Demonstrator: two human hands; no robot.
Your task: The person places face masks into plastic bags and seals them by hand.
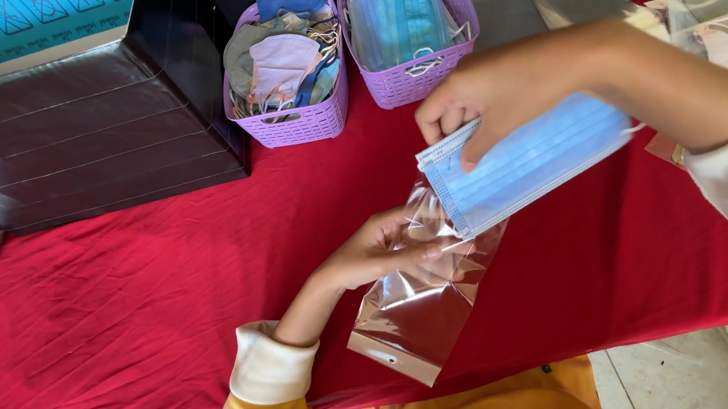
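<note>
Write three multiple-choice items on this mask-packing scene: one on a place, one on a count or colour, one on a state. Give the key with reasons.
1. Where do the purple baskets stand?
A. At the far side of the red cloth
B. On the floor
C. On the person's lap

2. How many purple baskets are there?
A. One
B. Two
C. Four

3. What state is the blue face mask in?
A. Sealed inside the bag
B. Lying loose in a basket
C. Held at the mouth of the clear plastic bag

Key:
1 A: both sit on the red cloth, beyond the hands.
2 B: one holds mixed cloth masks, the other blue masks.
3 C: the right hand pinches the mask at the clear plastic bag, which the left hand holds open.
</note>
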